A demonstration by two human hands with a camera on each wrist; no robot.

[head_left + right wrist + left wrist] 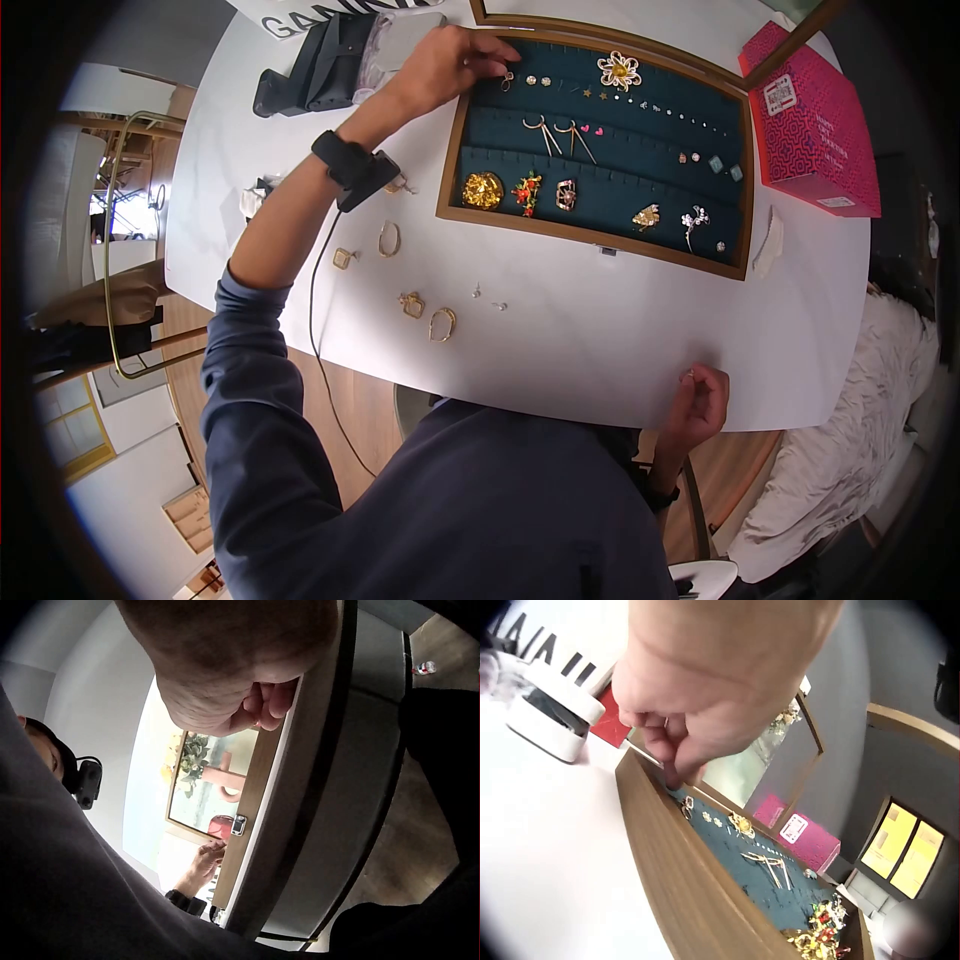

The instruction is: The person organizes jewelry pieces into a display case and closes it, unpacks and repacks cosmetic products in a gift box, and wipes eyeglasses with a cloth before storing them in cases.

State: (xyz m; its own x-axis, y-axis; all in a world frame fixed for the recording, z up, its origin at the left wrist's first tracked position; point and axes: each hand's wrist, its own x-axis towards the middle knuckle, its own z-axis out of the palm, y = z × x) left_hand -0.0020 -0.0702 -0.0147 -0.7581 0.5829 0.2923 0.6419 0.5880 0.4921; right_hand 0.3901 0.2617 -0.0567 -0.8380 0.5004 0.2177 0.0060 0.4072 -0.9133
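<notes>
My left hand (pixel 445 70) reaches over the back left corner of the jewelry box (pixel 590 238), fingertips pinching at a small dark-and-gold drop earring (pixel 507 82) by the top row. In the left wrist view, the thumb and curled fingers meet right above that earring (pixel 687 807). My right hand (pixel 700 402) is at the table's front edge, fingers curled, pinching a tiny shiny piece (pixel 690 374) between thumb and finger; its kind is too small to make out. The box holds a flower brooch (pixel 619 70), bow-like long earrings (pixel 545 135), a gold round piece (pixel 483 190) and several studs.
Loose on the white table (pixel 560 370) lie gold hoops (pixel 442 324), square gold earrings (pixel 344 258) and pearl studs (pixel 500 306). A pink box (pixel 810 130) stands right of the jewelry box, whose framed lid is raised. A black case (pixel 335 65) lies at the back left. A cable runs from my left wrist.
</notes>
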